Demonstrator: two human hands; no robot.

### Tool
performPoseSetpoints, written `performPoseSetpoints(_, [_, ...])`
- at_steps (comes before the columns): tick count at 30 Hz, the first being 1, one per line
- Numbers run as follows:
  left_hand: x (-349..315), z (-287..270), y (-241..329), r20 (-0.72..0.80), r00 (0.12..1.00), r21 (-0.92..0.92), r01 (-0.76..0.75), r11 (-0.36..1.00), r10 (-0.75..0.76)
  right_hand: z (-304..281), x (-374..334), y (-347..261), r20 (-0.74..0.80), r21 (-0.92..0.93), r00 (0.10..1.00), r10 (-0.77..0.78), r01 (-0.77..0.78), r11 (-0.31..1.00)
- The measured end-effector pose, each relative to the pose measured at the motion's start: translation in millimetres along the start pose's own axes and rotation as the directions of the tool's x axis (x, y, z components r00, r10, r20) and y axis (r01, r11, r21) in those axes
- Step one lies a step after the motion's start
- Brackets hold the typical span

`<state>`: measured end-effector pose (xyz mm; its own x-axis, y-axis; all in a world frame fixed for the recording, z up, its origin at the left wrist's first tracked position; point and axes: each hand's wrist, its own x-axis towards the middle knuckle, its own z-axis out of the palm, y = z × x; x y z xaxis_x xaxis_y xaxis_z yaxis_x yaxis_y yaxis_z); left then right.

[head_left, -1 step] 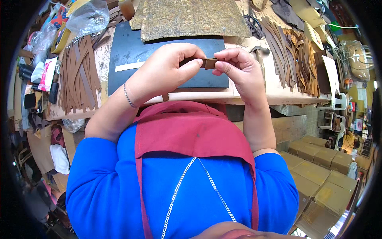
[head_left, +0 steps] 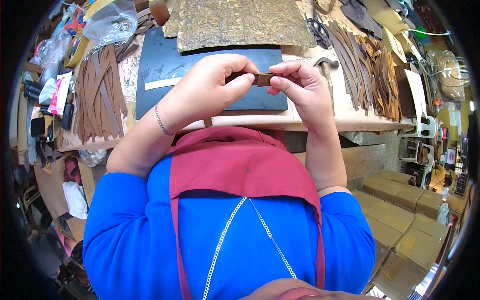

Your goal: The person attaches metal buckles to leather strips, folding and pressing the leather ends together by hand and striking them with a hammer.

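Observation:
A narrow brown strap (head_left: pixel 264 80), apparently leather, is stretched between my two hands, above a flat black board (head_left: pixel 165 57). My left hand (head_left: pixel 220 80) pinches it between thumb and fingers, and most of the strap behind that hand is hidden. Below the left wrist a brown strip end (head_left: pixel 208 121) shows at the table edge, probably the same strap. From the other side my right hand (head_left: pixel 302 85) grips the strap's short end with thumb and forefinger, the other fingers curled. A white strip (head_left: pixel 162 83) lies on the board beside my left forearm.
Bundles of brown strips lie at the left (head_left: pixel 100 95) and right (head_left: pixel 352 67) of the table (head_left: pixel 295 116). Behind the black board is a rough, stained slab (head_left: pixel 245 25). A hammer-like tool (head_left: pixel 326 64) rests right of my right hand. Cardboard boxes (head_left: pixel 400 215) stand at lower right.

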<state>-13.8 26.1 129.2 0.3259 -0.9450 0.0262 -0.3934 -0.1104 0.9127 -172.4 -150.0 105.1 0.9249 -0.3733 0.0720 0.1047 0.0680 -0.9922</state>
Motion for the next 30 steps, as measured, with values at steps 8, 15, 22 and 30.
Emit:
performPoseSetpoints(8, [-0.2,3.7,0.0,-0.031,0.999,-0.003,-0.005,1.000,0.005,1.6,-4.1,0.4,-0.012,0.024,1.000,-0.029,0.029,0.999])
performPoseSetpoints(15, [-1.9,5.7,10.4,-0.064,0.998,0.026,0.030,0.999,-0.028,6.3,-6.1,2.4,-0.036,0.021,0.996,-0.077,0.077,0.997])
performPoseSetpoints(22, [-2.2,6.8,-11.5,-0.108,0.994,0.242,-0.008,0.970,0.035,-8.2,3.5,24.2,0.026,-0.323,0.988,-0.152,0.152,0.934])
performPoseSetpoints(30, [-13.9,-18.3,-101.0,-0.130,0.990,0.544,0.121,0.830,-0.059,-33.6,19.1,108.6,0.027,-0.674,0.976,-0.217,0.178,0.717])
